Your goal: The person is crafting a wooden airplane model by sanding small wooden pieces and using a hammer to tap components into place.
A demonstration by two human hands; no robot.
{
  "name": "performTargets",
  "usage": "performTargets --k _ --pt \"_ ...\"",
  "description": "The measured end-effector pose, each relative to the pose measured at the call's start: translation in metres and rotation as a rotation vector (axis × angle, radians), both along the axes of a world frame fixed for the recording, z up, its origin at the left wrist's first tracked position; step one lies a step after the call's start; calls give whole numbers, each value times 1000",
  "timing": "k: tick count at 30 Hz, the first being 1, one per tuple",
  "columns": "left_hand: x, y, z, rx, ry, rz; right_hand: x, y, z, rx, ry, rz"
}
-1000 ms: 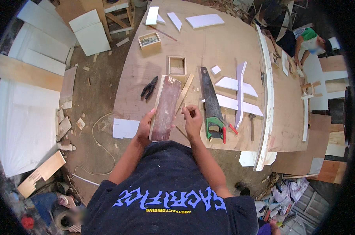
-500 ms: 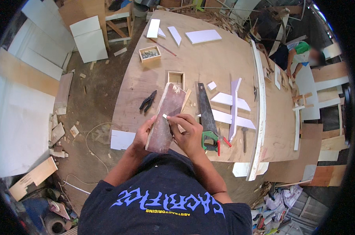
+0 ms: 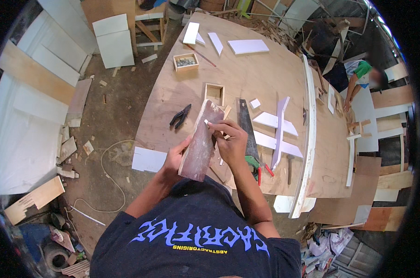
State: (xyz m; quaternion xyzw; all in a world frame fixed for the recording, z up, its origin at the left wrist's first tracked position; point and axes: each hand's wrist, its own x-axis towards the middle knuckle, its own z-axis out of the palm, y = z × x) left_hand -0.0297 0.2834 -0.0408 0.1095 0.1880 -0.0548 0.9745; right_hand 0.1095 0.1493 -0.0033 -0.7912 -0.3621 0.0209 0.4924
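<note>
My left hand [image 3: 175, 160] grips the left edge of a sanding board [image 3: 197, 155], a long reddish-brown slab with a scuffed, dusty face, tilted above the table's near edge. Pinched in the fingers of my right hand [image 3: 232, 141] is a small white wooden piece [image 3: 206, 122], pressed against the board's face towards its far end. Just beyond the board stands an open wooden box [image 3: 214, 94]. A handsaw [image 3: 248, 129] with a green handle lies right of my right hand, and black pliers [image 3: 180, 116] lie to the left.
Crossed white strips [image 3: 280, 132] and a hammer [image 3: 290, 169] lie on the plywood table [image 3: 168, 92]. A long white rail [image 3: 308, 139] crosses its right side. A box of small hardware [image 3: 186, 62] stands farther back. Another person [image 3: 358, 74] works at far right. A cord [image 3: 103, 160] loops across the floor.
My right hand has slid the small white wooden piece along the sanding board towards its far end. My left hand keeps its grip. The whole view has shifted slightly.
</note>
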Motion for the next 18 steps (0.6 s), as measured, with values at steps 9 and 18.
performTargets --k 9,18 --pt "-4 -8 -9 -18 -18 2 2 -13 -4 -24 33 62" --pt "-5 -20 -19 6 -53 -16 -1 -14 -14 27 61 -52"
